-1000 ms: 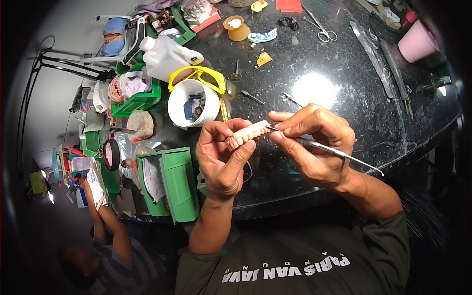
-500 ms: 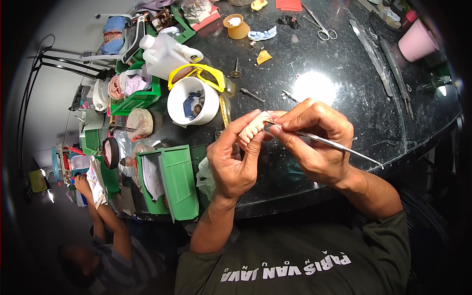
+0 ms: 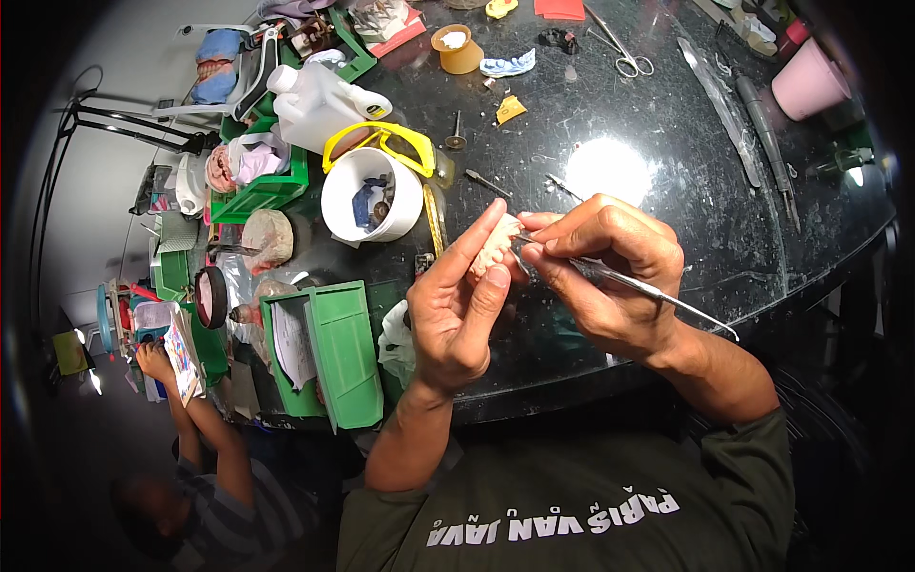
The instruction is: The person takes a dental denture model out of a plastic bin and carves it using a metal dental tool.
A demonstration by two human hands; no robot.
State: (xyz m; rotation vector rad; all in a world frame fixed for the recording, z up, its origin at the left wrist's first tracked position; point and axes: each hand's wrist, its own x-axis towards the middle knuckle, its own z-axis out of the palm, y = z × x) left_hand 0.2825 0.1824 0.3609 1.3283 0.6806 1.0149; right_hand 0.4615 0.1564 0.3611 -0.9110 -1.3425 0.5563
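Observation:
Over the table's front part, my left hand (image 3: 457, 310) holds a small pale pink dental model (image 3: 492, 252) with a row of teeth, its thumb across the near side and its fingers behind. My right hand (image 3: 615, 272) is closed like a pen grip round a slim metal dental carver (image 3: 658, 291). The carver's working tip meets the model's right edge, partly covered by my fingertips. Its other, hooked end sticks out to the lower right.
On the black table (image 3: 724, 276) stand a white tub (image 3: 405, 219), yellow goggles (image 3: 419, 145), a green bin (image 3: 348, 367) and a pink cup (image 3: 810, 81). A handpiece (image 3: 762, 133) and scissors (image 3: 629, 62) lie farther off. A co-worker's hands (image 3: 154, 362) are at far left.
The left hand's fingers have straightened and the model has turned slightly in them. The right hand and carver have shifted only a little, the carver's hooked end slightly lower.

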